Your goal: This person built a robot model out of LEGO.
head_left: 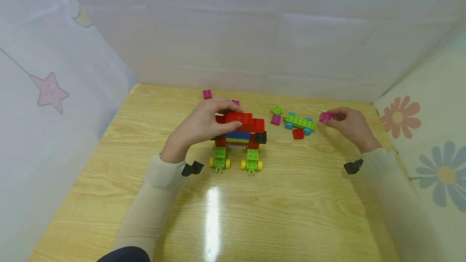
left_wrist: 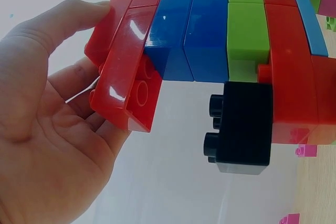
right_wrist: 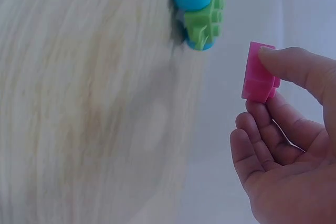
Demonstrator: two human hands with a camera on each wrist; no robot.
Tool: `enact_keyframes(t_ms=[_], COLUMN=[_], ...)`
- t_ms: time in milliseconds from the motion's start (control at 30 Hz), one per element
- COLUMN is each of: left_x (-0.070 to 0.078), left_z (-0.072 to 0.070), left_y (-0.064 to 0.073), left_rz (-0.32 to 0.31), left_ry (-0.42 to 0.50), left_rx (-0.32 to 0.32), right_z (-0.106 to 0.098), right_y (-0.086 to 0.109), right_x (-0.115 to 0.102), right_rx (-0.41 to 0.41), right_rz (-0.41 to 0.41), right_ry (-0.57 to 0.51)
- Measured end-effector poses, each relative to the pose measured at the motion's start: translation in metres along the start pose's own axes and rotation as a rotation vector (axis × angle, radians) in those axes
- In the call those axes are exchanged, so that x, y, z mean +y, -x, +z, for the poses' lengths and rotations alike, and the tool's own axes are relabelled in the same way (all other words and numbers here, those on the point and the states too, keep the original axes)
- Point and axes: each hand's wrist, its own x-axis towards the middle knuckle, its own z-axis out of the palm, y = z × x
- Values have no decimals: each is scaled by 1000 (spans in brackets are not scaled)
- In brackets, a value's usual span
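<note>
My left hand [head_left: 205, 124] grips the red bricks [head_left: 240, 119] on top of a built toy-brick structure. In the left wrist view the thumb and fingers [left_wrist: 81, 82] go round the top red brick [left_wrist: 123, 69]. Below it come blue bricks [left_wrist: 191, 27], green bricks [left_wrist: 247, 19], red bricks and a black brick [left_wrist: 245, 124] jutting out. Two green wheeled bases [head_left: 220, 157] with yellow wheels stand under the structure. At the right, my right hand [head_left: 347, 126] pinches a pink brick [right_wrist: 258, 72] between thumb and fingertips, above the table.
Left of the right hand sits a green car base [head_left: 300, 122] with blue wheels. A red brick [head_left: 298, 134], a green brick [head_left: 276, 110] and a pink brick [head_left: 276, 120] lie beside it. Another pink brick [head_left: 207, 94] lies near the table's back edge, by the white cloth [head_left: 233, 51].
</note>
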Motion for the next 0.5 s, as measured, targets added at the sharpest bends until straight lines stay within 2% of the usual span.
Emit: enact_keyframes(t_ms=[500], left_x=[-2], left_z=[0], left_y=[-1], left_rz=[16], left_ry=[-24], left_rx=[-3], right_z=[7], right_y=[9], right_x=[-52], right_rx=[-32], right_rz=[-59], right_ry=[-24])
